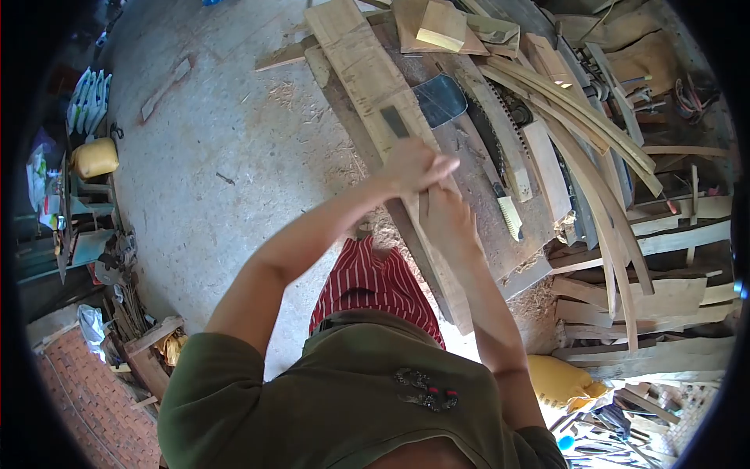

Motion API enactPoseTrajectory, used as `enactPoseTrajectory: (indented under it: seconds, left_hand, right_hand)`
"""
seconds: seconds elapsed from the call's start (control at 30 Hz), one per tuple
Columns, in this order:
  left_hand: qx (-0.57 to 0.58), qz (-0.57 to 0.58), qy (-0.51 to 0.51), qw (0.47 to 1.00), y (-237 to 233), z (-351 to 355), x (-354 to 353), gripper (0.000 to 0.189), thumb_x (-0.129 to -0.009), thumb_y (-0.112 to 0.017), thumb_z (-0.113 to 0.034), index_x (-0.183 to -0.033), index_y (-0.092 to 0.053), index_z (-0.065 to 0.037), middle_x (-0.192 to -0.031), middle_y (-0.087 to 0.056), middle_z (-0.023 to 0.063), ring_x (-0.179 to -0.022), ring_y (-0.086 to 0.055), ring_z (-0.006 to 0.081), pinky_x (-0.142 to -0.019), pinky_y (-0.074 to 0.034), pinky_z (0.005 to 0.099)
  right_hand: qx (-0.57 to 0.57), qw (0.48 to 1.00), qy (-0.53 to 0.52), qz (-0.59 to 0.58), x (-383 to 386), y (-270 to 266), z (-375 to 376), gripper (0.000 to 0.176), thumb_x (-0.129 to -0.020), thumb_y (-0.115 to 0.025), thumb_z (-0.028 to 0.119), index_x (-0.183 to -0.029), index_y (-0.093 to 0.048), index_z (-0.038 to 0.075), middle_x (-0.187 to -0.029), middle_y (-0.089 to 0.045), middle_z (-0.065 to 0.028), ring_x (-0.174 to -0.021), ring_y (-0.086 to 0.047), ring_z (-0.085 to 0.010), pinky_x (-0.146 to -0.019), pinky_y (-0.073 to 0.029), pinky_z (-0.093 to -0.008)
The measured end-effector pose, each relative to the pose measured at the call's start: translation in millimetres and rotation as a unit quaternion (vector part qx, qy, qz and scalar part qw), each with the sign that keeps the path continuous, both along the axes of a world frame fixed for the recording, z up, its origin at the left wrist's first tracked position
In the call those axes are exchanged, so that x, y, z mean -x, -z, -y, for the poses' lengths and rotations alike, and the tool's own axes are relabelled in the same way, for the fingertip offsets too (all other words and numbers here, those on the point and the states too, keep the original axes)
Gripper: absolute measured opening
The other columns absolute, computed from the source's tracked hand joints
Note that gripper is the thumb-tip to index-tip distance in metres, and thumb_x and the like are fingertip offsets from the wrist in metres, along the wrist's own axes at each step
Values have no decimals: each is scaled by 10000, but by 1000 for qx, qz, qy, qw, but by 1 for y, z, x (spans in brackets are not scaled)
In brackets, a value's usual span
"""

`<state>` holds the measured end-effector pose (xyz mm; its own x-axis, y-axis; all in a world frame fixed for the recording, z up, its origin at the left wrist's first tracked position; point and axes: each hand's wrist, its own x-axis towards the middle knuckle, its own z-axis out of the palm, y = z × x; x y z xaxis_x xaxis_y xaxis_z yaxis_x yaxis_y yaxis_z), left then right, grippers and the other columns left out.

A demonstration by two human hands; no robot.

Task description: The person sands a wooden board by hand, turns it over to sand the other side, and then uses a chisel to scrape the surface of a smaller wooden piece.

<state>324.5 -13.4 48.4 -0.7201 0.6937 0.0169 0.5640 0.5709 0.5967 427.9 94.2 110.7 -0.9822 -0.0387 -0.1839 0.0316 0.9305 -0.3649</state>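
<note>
A tool with a flat dark blade (395, 122), like a chisel, lies over a long wooden board (348, 39). My left hand (410, 166) is closed around the tool just behind the blade, slightly blurred. Directly behind it, my right hand (449, 217) is closed, low over the same board; what it grips is hidden. Beside the board, to the right of the blade, is a dark blue rectangular piece (441, 101). Farther right, a handsaw with a pale handle (510, 217) rests on the wooden work surface (488, 227).
Wood blocks (442, 26) sit at the top of the work surface. Long curved strips (582, 105) and stacked planks (672, 242) fill the right side. A yellow container (95, 158) stands at left. Shavings (293, 98) litter the concrete floor (195, 195).
</note>
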Motion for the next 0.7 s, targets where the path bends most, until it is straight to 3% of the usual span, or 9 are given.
enactPoseTrajectory:
  seconds: [0.07,0.1,0.17,0.33,0.47,0.57,0.6,0.67,0.7]
  left_hand:
    - [-158,23,-6,987,-8,3,6,530,-955,-322,-503,-643,-581,-161,-587,-573,87,-631,-520,341,-688,-407,467]
    - [-48,25,-5,999,2,-2,4,516,-962,-329,-496,-641,-574,-175,-568,-552,76,-601,-520,317,-660,-406,459]
    - [-142,-89,8,986,10,-10,-38,621,-978,-299,-578,-707,-685,-175,-532,-546,110,-543,-552,308,-591,-446,424]
    - [-211,-18,55,976,-9,-9,-94,501,-967,-347,-520,-681,-582,-182,-553,-520,76,-570,-544,292,-629,-426,425]
    - [-101,-68,-2,993,8,12,-29,557,-963,-300,-561,-689,-582,-167,-559,-515,78,-588,-568,311,-615,-434,436]
    - [-200,-36,-8,979,10,24,9,567,-958,-288,-584,-697,-586,-179,-573,-527,85,-591,-566,316,-626,-440,441]
    - [-198,-36,-4,979,10,22,3,567,-958,-288,-584,-697,-586,-179,-573,-527,85,-591,-566,316,-626,-440,441]
    - [-4,-48,-7,999,9,11,-22,548,-953,-328,-577,-697,-598,-174,-584,-547,81,-586,-568,302,-626,-444,431]
    - [-82,-61,10,995,5,3,-44,532,-946,-357,-569,-696,-605,-170,-580,-546,79,-580,-564,293,-622,-442,420]
  right_hand:
    - [-3,1000,-1,2,9,-3,2,273,-965,-482,231,-913,-620,2,-848,-664,-258,-768,-654,-464,-704,-525,-559]
    - [2,1000,-7,6,1,-6,-1,269,-964,-478,224,-923,-625,2,-848,-666,-258,-772,-656,-464,-706,-525,-561]
    - [-27,997,-8,71,-30,-23,-6,268,-964,-480,230,-953,-623,4,-841,-661,-259,-766,-656,-463,-705,-525,-562]
    - [-18,995,-9,101,-82,-38,-13,275,-963,-493,262,-992,-617,18,-880,-653,-255,-768,-651,-461,-705,-519,-567]
    - [-21,997,-26,63,-17,-14,9,285,-965,-491,270,-990,-620,17,-896,-653,-254,-790,-647,-459,-713,-515,-565]
    - [-30,999,-25,18,8,3,15,287,-954,-516,284,-975,-633,24,-877,-661,-247,-797,-666,-440,-713,-535,-539]
    - [-41,999,-23,7,10,4,16,286,-942,-543,296,-965,-644,29,-861,-669,-239,-795,-686,-421,-708,-556,-513]
    - [-32,998,-24,42,-15,-11,6,279,-956,-511,275,-984,-634,26,-874,-661,-247,-802,-667,-434,-718,-535,-538]
    - [-24,996,-33,81,-35,-17,-2,274,-969,-480,254,-1003,-624,24,-886,-652,-255,-809,-648,-448,-728,-514,-562]
